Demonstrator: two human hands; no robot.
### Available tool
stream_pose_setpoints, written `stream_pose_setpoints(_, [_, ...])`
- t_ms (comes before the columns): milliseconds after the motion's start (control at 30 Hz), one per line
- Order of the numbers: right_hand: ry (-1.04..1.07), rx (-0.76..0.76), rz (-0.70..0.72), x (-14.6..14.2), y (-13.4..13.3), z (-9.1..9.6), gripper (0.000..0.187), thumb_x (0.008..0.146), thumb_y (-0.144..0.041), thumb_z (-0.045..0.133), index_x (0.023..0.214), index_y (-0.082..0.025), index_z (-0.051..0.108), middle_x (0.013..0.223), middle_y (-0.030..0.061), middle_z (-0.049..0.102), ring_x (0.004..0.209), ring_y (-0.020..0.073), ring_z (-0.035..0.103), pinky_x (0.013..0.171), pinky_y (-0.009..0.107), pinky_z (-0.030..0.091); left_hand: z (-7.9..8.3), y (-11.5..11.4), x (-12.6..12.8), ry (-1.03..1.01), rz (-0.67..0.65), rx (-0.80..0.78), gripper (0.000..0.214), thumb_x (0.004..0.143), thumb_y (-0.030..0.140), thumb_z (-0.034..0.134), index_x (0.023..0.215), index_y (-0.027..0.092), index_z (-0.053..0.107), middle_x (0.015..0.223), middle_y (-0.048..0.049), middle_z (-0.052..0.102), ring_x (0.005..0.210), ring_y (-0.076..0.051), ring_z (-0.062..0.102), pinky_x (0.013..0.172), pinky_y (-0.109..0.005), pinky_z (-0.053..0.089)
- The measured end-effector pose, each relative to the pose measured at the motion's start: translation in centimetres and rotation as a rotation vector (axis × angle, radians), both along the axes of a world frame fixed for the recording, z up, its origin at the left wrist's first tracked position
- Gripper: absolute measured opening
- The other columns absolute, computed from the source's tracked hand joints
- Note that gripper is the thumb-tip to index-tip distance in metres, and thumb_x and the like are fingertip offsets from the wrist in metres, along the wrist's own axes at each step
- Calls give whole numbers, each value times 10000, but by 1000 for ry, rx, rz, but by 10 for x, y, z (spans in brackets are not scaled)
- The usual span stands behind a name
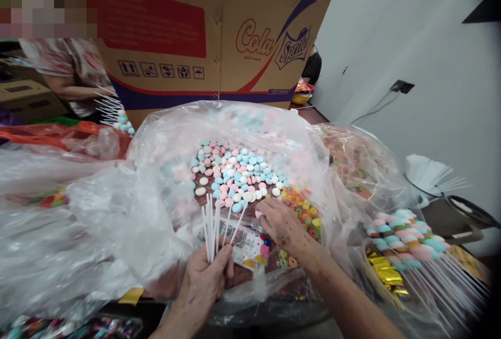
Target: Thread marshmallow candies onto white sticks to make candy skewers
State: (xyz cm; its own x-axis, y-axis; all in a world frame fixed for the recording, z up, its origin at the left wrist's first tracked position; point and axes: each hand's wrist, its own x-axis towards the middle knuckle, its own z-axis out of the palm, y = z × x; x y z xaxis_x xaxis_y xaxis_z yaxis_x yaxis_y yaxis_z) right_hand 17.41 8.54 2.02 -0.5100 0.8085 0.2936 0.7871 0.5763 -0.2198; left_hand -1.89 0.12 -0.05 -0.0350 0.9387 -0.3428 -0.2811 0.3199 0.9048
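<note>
Left hand [207, 274], clasping white sticks [217, 224], and right hand [280, 222], half-curled, grip unclear, lie before pastel candies [243, 174].

The head camera looks forward and down over nearby candies [245, 169] toward a cardboard box [168, 85].

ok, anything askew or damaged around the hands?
Minor: one slanted white stick in the left hand leans right, away from the upright sticks, so the bundle looks uneven. No clear damage stands out.
</note>
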Motion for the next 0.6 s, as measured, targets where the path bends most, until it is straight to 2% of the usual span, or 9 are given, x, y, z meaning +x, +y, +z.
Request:
stream_pose_setpoints(167, [133,35,-170,9,25,10,164,884,-124,441,879,-197,588,881,68,642,846,217,573,758,310,421,0,0,0,-8,5,12,377,702,507,734,828,169,627,431,69,550,253,-42,316,295,-165,170])
stream_pose_setpoints(267, [72,-5,-141,7,41,13,180,889,-133,440,914,-197,606,911,72,652,868,214,575,780,310,425,-5,0,0,-18,6,20,378,717,515,726,838,169,635,444,62,566,252,-44,326,295,-167,171])
stream_pose_setpoints(367, [-33,-65,-97,3,51,7,206,869,-92,456,947,-182,625,963,83,664,929,217,575,823,310,425,-13,1,0,-16,5,24,396,709,532,726,844,170,637,414,74,543,246,-51,325,290,-168,170])
stream_pose_setpoints(600, [-186,-109,-63,2,59,-4,258,875,-36,438,953,-165,647,987,97,672,963,215,565,844,304,416,-27,3,2,-12,4,24,423,720,561,690,875,175,615,413,82,538,233,-43,288,281,-163,147])
